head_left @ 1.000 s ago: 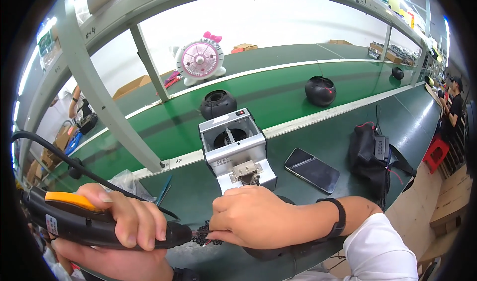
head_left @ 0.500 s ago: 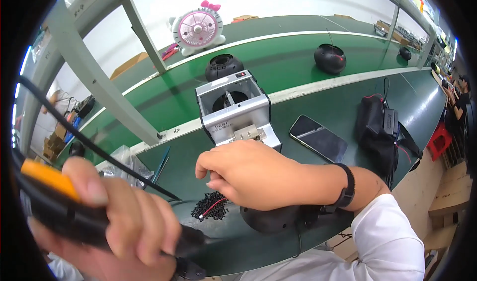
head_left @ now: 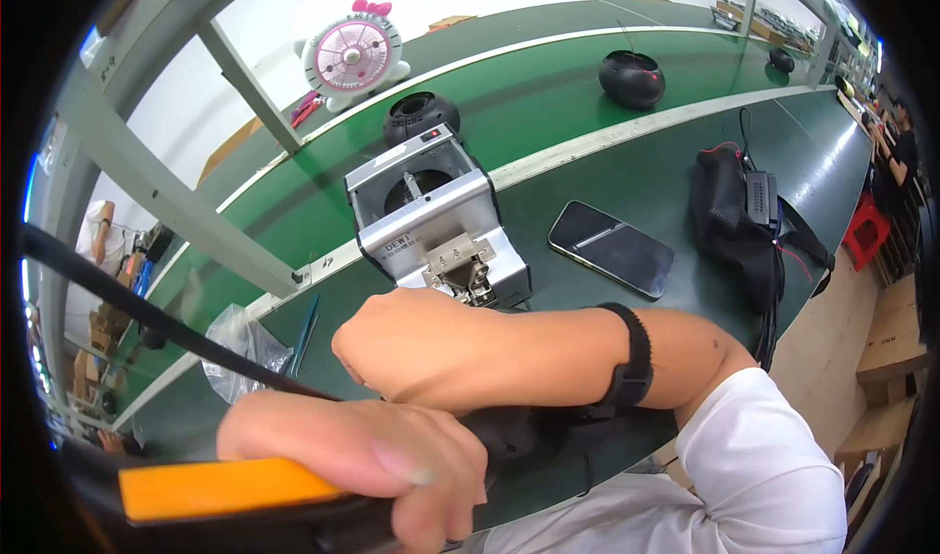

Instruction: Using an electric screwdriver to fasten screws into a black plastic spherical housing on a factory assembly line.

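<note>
My left hand (head_left: 421, 453) is wrapped round a black corded electric screwdriver (head_left: 225, 490) with an orange lever, low in the view; its tip is hidden. Just beyond it, my right hand (head_left: 416, 344) is curled closed, its back turned up. Those fingers are hidden, so what they hold, if anything, does not show. A dark rounded housing (head_left: 504, 432) lies partly under my right forearm. Past my right hand stands a silver box-shaped screw feeder (head_left: 421, 231) with a metal outlet at its front.
A phone (head_left: 612, 249) and a black pouch-like item (head_left: 720, 211) with wires lie to the right. Clear plastic bags (head_left: 240, 348) lie left. Black round housings (head_left: 632, 79) sit on the green belt (head_left: 529, 89). A pink-and-white fan (head_left: 352, 55) stands behind. A thick cable (head_left: 147, 309) crosses the left side.
The screwdriver and my left hand have swung right, close to my right hand. My right hand has shifted slightly left. The small black screws and red wire seen earlier are now covered.
</note>
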Motion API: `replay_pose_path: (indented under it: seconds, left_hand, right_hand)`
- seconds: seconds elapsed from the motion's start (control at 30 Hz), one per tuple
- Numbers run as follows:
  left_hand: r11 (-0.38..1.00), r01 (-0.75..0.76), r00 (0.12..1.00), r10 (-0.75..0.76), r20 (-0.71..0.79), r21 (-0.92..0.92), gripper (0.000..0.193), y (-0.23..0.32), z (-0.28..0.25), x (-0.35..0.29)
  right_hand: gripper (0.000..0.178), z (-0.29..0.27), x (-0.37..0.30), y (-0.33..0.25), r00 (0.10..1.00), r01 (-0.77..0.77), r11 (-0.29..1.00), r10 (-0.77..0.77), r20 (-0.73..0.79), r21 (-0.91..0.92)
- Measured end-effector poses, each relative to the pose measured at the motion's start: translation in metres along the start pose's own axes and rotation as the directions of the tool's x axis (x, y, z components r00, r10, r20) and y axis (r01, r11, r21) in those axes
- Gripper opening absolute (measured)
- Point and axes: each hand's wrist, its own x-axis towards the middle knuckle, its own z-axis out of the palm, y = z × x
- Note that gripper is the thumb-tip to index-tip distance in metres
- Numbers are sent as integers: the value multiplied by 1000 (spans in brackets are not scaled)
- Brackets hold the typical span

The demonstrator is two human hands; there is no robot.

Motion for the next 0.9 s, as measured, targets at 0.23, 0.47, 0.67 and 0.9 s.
replay_pose_path:
  seconds: [0.23, 0.47, 0.67, 0.9]
  left_hand:
    - [981, 16, 998, -27, -57, -192, 107, -30, -2, -9]
    - [880, 474, 874, -466, -137, 31, 96, 11, 14, -29]
    - [962, 190, 966, -219, -139, -196, 81, -26, 3, -38]
    - [945, 238, 954, -183, 239, -224, 76, -39, -20, -35]
  right_hand:
    - [16, -10, -4, 0, 988, -53, 986, 29, 149, 159]
    - [15, 34, -10, 36, 968, 202, 976, -187, 166, -77]
    - [26, -2, 0, -2, 970, 116, 986, -139, 200, 122]
    - [28, 3, 6, 1, 938, -159, 979, 189, 289, -125]
